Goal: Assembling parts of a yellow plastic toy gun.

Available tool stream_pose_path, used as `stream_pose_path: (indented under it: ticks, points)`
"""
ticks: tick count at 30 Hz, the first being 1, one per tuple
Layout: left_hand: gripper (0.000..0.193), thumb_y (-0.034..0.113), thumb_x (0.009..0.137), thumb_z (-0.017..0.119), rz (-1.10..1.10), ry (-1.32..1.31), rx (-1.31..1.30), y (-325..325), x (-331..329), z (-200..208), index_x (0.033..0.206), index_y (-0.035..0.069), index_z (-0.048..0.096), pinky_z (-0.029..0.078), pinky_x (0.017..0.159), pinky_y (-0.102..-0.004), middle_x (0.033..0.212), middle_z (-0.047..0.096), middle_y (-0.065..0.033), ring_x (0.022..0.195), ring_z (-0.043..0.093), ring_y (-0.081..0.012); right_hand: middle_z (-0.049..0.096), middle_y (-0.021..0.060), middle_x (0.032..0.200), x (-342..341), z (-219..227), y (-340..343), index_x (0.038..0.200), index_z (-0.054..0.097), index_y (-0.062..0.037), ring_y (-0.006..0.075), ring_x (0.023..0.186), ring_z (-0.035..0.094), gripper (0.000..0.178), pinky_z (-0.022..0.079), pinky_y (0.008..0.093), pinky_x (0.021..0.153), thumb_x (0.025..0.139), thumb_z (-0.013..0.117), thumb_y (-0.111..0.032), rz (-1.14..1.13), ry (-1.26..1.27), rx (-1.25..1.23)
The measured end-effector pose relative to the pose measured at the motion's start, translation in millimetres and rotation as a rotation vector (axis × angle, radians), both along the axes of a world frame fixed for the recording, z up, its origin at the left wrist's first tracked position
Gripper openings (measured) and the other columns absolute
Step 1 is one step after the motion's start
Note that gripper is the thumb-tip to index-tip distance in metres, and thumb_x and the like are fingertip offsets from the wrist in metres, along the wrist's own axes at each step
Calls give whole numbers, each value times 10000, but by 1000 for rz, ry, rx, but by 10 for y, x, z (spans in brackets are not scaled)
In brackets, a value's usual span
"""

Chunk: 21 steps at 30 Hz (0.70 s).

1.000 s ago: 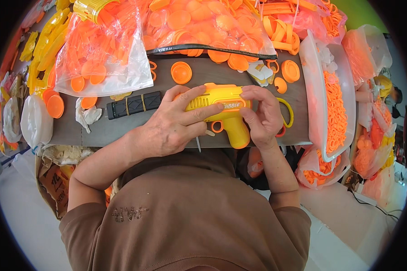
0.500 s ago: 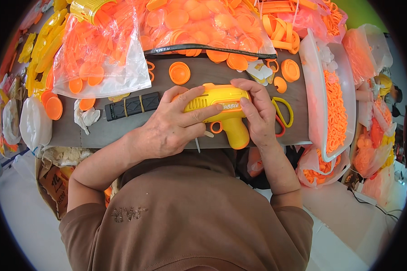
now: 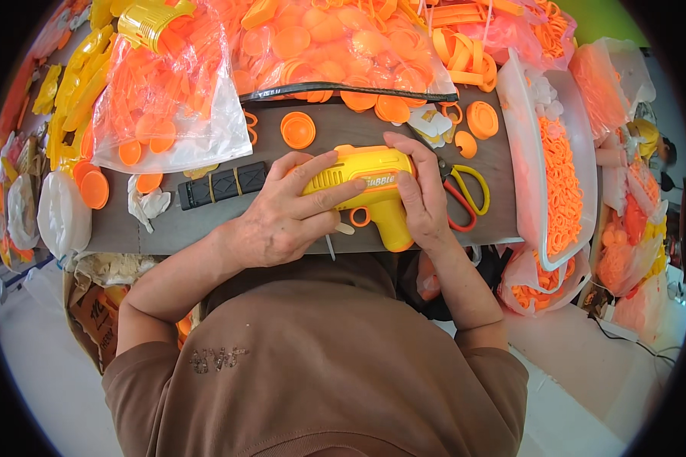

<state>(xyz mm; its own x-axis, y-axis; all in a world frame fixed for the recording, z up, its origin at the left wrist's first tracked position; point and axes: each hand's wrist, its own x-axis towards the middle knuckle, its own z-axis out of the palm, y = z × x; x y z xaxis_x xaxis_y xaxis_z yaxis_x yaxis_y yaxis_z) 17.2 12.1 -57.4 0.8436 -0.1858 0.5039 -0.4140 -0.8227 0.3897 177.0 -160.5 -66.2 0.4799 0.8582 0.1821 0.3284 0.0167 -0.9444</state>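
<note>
A yellow toy bubble gun (image 3: 389, 217) with an orange trigger lies on its side between my hands, its grip toward me. My left hand (image 3: 282, 213) wraps the gun's left end, fingers stretched over its upper side. At the other end, my right hand (image 3: 423, 190) holds the gun's rear, thumb on the near face and forefinger along the top. Beside my right hand rest scissors (image 3: 484, 190) with yellow and red handles. Left of my left hand is a black strip-like part (image 3: 222, 183) bound with rubber bands.
Clear bags of orange parts (image 3: 343, 53) line the table's (image 3: 343, 126) far side. A white bin (image 3: 545, 236) of small orange rings stands at the right. Loose orange caps (image 3: 298, 130) and a crumpled white tissue (image 3: 148, 204) lie about. Yellow shells (image 3: 76, 99) are piled at the far left.
Both hands and the gun have shifted slightly left in the picture. More of the scissors shows beside my right hand. The grip on the gun looks much the same.
</note>
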Motion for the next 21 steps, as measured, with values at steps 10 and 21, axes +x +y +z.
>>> stream_pose_path:
  ticks: [10,21]
  points:
    - [172,128,700,702,24,-56,-41,-28,-1,-21,769,70,556,386,879,-513,1335,485,-83,1201,440,-389,430,142,1332,48,58,-101,1300,371,1,198,1217,424,442,318,326,1037,958,497,-248,17,465,36]
    - [190,146,701,713,24,-73,1,-21,17,14,758,74,547,395,871,-512,1284,543,-51,1174,470,-388,462,102,1259,-13,20,-30,1254,411,-4,150,1141,442,356,343,288,993,925,499,-105,-48,259,-15]
